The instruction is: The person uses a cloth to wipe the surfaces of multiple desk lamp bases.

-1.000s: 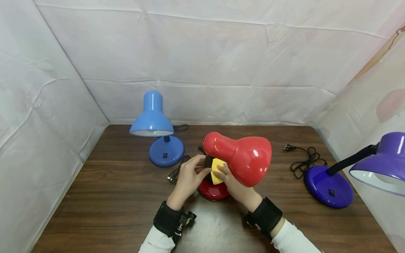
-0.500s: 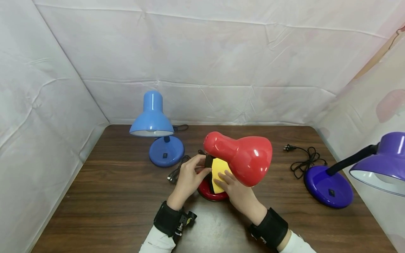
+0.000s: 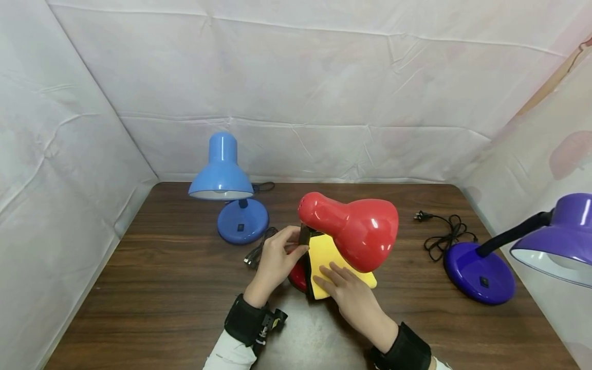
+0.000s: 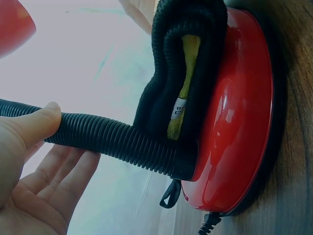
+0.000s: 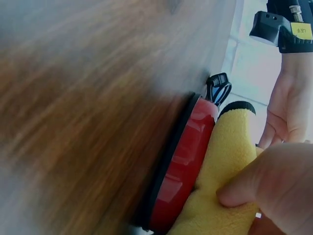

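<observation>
A red desk lamp stands mid-table, its red shade (image 3: 365,231) tilted to the right. My left hand (image 3: 277,259) holds its black ribbed neck (image 4: 107,129), thumb on one side and fingers on the other. A yellow cloth with a black reverse side (image 3: 326,257) lies folded over the lamp's red base (image 4: 244,98) and hides much of it. My right hand (image 3: 351,290) rests on this cloth with fingers extended. In the right wrist view the thumb (image 5: 244,183) presses into the yellow side, which bulges past the base's edge.
A light blue lamp (image 3: 242,221) stands at the back left, a purple lamp (image 3: 478,272) at the right. Black power cords (image 3: 446,236) lie coiled near them. White fabric (image 3: 296,92) surrounds the wooden table (image 3: 162,288) at the back and sides.
My right hand has moved toward me and to the right with the cloth, and much more of the yellow side shows. My left hand stays in place on the lamp's neck.
</observation>
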Demonstrator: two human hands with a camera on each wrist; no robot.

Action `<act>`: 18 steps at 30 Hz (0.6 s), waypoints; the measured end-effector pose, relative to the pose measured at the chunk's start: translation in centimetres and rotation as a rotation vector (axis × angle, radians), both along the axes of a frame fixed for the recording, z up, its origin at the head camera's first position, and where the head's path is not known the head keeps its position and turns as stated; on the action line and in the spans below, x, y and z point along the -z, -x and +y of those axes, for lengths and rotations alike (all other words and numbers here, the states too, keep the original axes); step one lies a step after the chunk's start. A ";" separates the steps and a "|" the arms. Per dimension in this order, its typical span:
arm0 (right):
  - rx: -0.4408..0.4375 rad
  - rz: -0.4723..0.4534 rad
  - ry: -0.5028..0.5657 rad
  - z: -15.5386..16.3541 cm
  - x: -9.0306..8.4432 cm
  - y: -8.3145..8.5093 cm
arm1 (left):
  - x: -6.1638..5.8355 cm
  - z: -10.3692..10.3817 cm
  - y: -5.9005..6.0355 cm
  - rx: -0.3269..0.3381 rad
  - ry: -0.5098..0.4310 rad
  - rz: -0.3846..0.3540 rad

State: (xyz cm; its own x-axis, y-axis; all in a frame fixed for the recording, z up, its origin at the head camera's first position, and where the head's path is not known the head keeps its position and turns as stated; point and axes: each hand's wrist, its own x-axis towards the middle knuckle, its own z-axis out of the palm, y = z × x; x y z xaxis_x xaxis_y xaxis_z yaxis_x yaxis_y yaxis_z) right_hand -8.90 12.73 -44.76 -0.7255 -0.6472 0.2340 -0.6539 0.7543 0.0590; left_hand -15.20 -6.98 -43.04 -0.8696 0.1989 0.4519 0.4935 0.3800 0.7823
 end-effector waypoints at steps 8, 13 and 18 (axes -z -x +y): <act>0.013 0.050 0.000 -0.3 0.1 0.2 | -0.1 0.0 0.0 -0.004 0.009 -0.001; 0.008 0.120 -0.011 -0.3 0.2 1.2 | -0.3 0.0 -0.1 -0.001 0.003 0.007; 0.005 0.178 -0.008 -0.4 0.5 2.6 | -0.3 0.0 -0.2 0.000 -0.002 -0.002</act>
State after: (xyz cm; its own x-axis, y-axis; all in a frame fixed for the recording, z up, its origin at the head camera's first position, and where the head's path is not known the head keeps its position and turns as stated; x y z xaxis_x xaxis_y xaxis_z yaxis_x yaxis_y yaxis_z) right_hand -11.45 12.36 -45.26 -0.6762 -0.6463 0.3535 -0.6289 0.7564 0.1797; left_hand -15.01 -7.00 -42.69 -0.8703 0.1981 0.4509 0.4923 0.3785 0.7838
